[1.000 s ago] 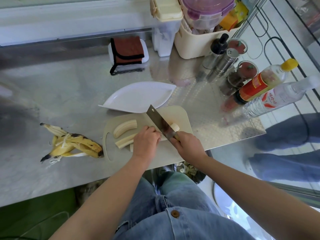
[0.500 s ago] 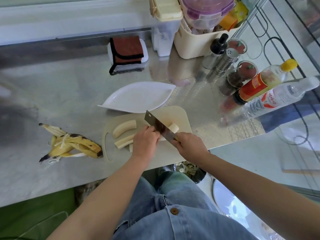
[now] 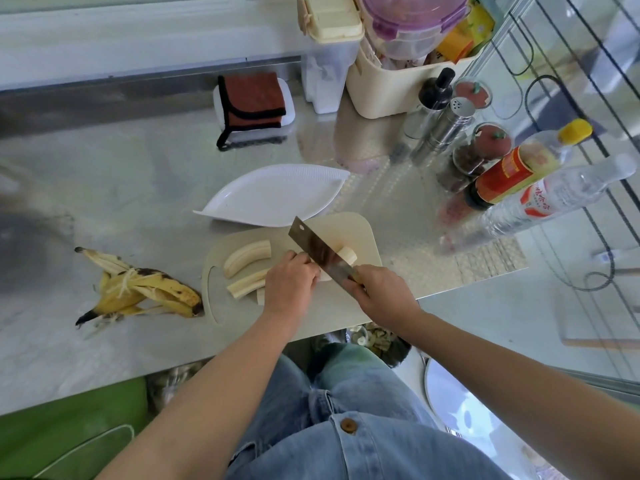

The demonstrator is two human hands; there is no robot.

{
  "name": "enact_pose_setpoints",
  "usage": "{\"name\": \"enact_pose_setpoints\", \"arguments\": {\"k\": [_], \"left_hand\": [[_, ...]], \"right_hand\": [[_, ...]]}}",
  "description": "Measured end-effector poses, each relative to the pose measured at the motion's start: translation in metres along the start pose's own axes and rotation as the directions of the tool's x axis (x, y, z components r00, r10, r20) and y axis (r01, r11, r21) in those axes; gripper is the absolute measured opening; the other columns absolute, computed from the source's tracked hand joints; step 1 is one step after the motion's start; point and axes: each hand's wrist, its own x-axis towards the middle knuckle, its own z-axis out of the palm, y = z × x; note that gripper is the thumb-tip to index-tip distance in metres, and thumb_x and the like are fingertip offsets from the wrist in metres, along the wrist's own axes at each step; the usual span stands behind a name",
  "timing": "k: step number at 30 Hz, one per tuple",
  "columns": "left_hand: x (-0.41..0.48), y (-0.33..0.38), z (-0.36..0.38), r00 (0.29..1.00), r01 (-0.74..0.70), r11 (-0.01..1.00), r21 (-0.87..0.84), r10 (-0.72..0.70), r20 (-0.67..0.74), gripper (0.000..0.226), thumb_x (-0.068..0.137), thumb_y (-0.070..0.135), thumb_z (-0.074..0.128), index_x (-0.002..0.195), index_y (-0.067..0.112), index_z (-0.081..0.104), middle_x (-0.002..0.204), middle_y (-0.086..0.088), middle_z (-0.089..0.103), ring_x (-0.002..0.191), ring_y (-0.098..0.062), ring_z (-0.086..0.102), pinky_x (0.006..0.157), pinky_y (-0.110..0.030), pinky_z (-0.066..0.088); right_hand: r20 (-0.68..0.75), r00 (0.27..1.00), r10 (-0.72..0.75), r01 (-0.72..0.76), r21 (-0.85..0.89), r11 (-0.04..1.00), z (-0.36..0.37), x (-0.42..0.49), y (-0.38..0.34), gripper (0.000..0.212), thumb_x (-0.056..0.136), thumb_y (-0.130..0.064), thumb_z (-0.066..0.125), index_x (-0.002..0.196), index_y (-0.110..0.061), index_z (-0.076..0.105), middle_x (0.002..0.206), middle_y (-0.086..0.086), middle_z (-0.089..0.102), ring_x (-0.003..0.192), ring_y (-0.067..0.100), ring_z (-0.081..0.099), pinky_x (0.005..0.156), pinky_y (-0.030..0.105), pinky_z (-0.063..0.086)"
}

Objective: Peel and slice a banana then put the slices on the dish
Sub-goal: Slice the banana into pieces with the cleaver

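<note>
Both hands work on the cutting board (image 3: 360,230): my left hand (image 3: 291,282) curls over the banana piece (image 3: 348,255), pinning it, and my right hand (image 3: 381,292) grips the handle of the knife (image 3: 318,251), whose blade slants across the piece. I should tuck my left fingertips back and cut straight down, evenly. Just beyond, the dish (image 3: 277,199) holds no slices.

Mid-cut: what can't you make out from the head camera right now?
1. Banana piece being cut: head view, mostly covered by the cleaver and left hand; only one end shows.
2. Left fingertips: curled under the hand, so their gap to the blade cannot be told.
3. Cleaver handle: buried in the right hand.
4. Bottle labels: print too small to read.
</note>
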Motion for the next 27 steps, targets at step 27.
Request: {"name": "enact_pose_setpoints", "arguments": {"k": [27], "left_hand": [[-0.008, -0.001, 0.000, 0.996, 0.002, 1.000, 0.007, -0.001, -0.086, 0.008, 0.069, 0.012, 0.081, 0.069, 0.014, 0.074, 0.067, 0.004, 0.064, 0.076, -0.019, 0.055, 0.049, -0.026, 0.038]], "right_hand": [[0.026, 1.000, -0.010, 0.011, -0.024, 1.000, -0.001, -0.005, -0.001, 0.027, 0.099, -0.030, 0.044, 0.077, -0.016, 0.041, 0.071, -0.001, 0.045, 0.063, 0.021, 0.044, 0.056, 0.030, 0.030]]}}
